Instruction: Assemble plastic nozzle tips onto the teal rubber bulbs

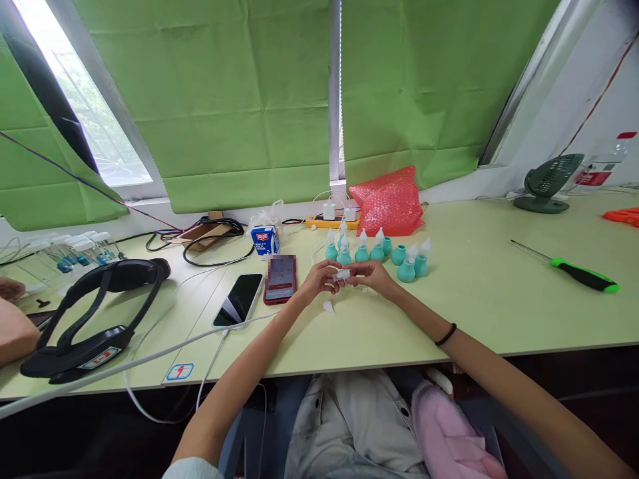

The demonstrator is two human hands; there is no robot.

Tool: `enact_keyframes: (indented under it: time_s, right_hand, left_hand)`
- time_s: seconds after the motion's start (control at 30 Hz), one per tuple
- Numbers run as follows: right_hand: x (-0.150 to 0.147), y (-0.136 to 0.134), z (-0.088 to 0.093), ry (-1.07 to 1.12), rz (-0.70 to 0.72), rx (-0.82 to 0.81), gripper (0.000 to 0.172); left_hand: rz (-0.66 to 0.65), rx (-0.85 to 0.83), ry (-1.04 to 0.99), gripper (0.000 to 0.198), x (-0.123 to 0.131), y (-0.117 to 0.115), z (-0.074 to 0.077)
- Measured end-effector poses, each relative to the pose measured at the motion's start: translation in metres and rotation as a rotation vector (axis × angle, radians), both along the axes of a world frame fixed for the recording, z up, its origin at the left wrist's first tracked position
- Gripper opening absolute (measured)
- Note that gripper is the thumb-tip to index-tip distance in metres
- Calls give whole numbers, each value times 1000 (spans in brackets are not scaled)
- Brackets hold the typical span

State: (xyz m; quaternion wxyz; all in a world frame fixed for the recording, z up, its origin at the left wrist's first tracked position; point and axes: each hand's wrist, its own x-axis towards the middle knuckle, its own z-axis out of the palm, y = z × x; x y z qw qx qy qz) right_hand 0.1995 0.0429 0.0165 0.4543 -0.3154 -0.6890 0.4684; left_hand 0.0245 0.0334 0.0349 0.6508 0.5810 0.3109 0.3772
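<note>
My left hand (322,278) and my right hand (372,276) meet above the pale green table (499,306), fingers pinched together on a small white plastic tip (342,274). Another loose white tip (328,307) lies on the table just in front of my hands. Right behind them stands a cluster of several teal rubber bulbs (377,253), most with white tips fitted, one (398,255) without.
Two phones (239,299) (281,279) lie left of my hands, cables trailing to the front edge. A black headset (94,313) sits far left, beside another person's arm (14,332). Red bubble wrap (389,199), a milk carton (264,239), a green-handled screwdriver (579,274) and a fan (546,183) are around.
</note>
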Motion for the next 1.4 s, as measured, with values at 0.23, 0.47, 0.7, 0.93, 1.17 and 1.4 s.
enact_keyframes:
  time_s: [0.23,0.47,0.7,0.93,1.17,1.4]
  right_hand:
    - [1,1,0,-11,-8,26,38]
    - [0,0,-1,-27,-87,75,40]
    - [-4,-2,-1,-26,-184,150,34]
    - [-5,-5,0,-51,-208,225,27]
    - [-7,-8,0,-65,-243,276,19]
    - [-6,-7,0,-90,-216,211,25]
  left_hand:
    - [-4,21,-14,21,0,-1,-1]
    - [48,49,-11,21,1,-2,0]
    - [124,87,18,30,3,-5,2]
    - [137,112,51,33,4,-5,0]
    - [147,128,96,34,4,-3,-3]
    - [159,154,122,32,5,-2,-4]
